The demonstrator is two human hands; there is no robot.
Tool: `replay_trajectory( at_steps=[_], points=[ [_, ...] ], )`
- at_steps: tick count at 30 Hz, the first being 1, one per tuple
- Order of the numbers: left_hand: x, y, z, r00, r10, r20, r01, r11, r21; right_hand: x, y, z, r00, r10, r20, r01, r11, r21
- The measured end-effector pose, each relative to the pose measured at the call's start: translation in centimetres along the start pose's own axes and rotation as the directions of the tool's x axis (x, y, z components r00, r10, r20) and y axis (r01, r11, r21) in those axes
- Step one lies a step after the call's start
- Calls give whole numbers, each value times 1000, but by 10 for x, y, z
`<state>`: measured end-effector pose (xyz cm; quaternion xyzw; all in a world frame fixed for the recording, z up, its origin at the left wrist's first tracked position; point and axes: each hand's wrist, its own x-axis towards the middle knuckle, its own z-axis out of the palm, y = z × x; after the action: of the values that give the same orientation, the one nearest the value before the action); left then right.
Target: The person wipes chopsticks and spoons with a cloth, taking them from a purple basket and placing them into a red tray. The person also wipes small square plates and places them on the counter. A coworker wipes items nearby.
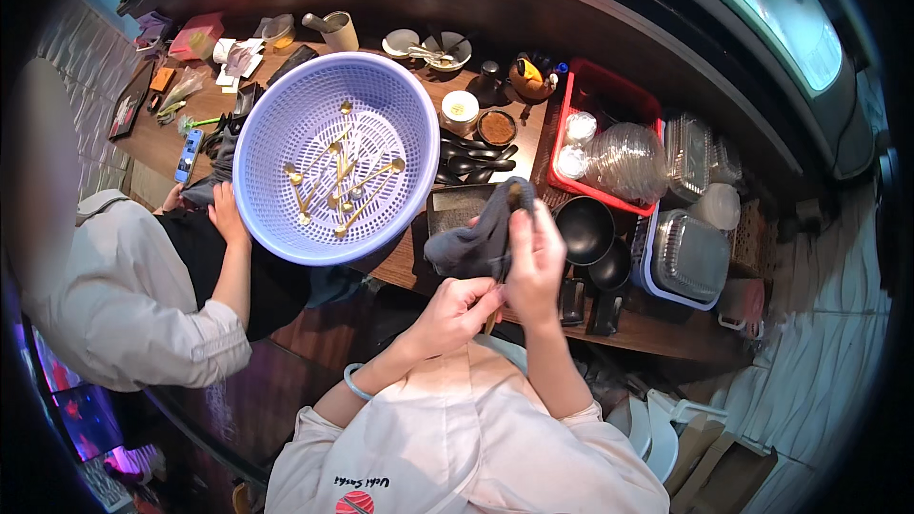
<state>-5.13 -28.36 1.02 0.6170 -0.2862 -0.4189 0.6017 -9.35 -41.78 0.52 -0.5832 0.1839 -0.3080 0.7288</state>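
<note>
A dark grey cloth (468, 243) is bunched in my right hand (535, 264), its fingers closed around it, with a bit of a gold-coloured utensil showing at the cloth's top. Just below, my left hand (460, 310) pinches the lower end of a thin gold-coloured utensil (490, 321), mostly hidden by hands and cloth. To the upper left of my hands, a lavender plastic colander basket (246, 171) holds several gold-coloured long-handled spoons (371, 175).
Black spoons (478, 157), a dark rectangular tray (457, 207) and black bowls (584, 228) lie near my hands. A red basket (607, 78) holds clear plastic lids. At left, a co-worker's hand (227, 214) touches dark cloth beside a phone (188, 155). Cardboard boxes (721, 464) stand lower right.
</note>
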Motion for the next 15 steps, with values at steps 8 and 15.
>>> replay_trajectory(
  at_steps=[8,15],
  points=[
    [13,5,2,978,188,-91,-165,961,222,-3,5,-2,969,30,-244,-42,998,-46],
    [21,4,8,981,189,-41,-181,972,147,20,-17,-6,956,116,-268,-44,965,259]
  ],
)
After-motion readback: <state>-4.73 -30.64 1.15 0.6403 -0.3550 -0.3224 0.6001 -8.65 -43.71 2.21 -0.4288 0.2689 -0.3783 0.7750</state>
